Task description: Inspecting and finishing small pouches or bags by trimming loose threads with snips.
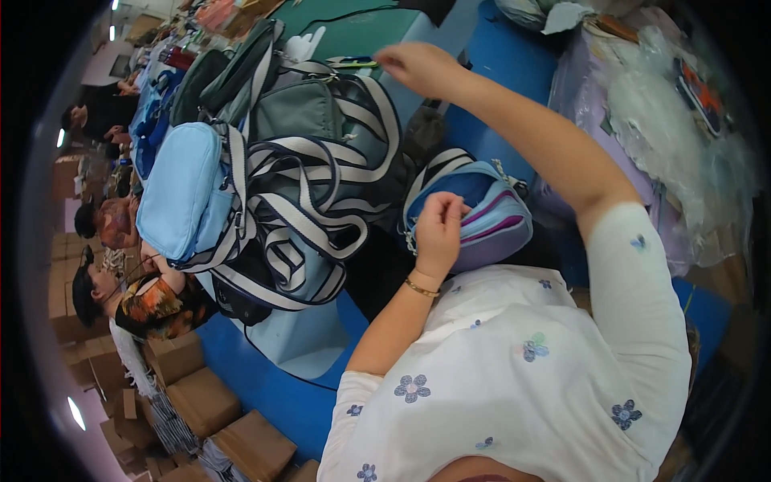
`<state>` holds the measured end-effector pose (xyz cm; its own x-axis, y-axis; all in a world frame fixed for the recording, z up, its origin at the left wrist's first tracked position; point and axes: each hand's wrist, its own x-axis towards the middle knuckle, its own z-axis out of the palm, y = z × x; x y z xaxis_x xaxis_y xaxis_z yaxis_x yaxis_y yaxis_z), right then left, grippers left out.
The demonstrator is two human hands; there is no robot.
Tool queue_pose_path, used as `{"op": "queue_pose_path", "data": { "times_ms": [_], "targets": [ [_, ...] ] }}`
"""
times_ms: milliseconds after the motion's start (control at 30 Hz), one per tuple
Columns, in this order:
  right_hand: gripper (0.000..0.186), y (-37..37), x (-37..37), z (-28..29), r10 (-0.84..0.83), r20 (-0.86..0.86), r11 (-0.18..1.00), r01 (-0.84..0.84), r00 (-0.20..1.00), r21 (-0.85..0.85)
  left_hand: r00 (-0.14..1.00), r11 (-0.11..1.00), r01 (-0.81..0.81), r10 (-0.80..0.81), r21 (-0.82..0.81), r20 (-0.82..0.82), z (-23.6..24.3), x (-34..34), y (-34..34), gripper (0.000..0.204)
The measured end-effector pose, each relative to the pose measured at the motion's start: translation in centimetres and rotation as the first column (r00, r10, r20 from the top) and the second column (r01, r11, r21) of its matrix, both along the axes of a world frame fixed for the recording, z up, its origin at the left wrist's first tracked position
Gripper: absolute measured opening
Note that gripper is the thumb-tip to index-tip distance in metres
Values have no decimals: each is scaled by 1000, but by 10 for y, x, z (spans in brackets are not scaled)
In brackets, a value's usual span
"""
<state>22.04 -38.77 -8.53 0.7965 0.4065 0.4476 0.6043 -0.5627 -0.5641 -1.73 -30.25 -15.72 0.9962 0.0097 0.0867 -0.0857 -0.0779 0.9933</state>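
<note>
My left hand [439, 226], with a gold bracelet on the wrist, pinches the upper edge of a small blue and lilac pouch bag [490, 217] with a pink zip line. The pouch lies close in front of my body on the blue table [273, 386]. My right arm stretches far forward, and my right hand [419, 68] hangs with curled fingers over the far end of a pile of bags, beside a striped strap [384, 112]. The hand is blurred, and whether anything is in it does not show.
The pile holds a light blue bag [186, 193], grey-green bags [301, 108] and navy-and-white striped straps. Crumpled clear plastic wrappers [666, 120] lie at the right. Other people [152, 301] sit along the left. Cardboard boxes [205, 398] are stacked at the lower left.
</note>
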Motion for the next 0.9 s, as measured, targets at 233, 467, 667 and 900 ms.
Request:
{"op": "queue_pose_path", "data": {
  "times_ms": [233, 467, 667, 900],
  "targets": [
    [31, 50, 73, -15, -101, 75, 943, 119, 992, -312, 936, 864, -106, -80, -492, -342, 0, 1, 6, 11],
    [32, 24, 45, -18, -49, 430, 819, 283, 901, -499, 921, 780, -216, -38, -588, -388, -11, 3, 8, 9],
    [29, -49, -68, -39, -151, -158, 932, 194, 976, 307, 930, 806, -209, -12, -554, -368, -11, 5, 3, 10],
    [30, -88, -181, -56, 200, -728, 612, 497, 656, 615, 937, 973, -92, 12, -211, -349, -7, 4, -2, 19]
  ]
}}
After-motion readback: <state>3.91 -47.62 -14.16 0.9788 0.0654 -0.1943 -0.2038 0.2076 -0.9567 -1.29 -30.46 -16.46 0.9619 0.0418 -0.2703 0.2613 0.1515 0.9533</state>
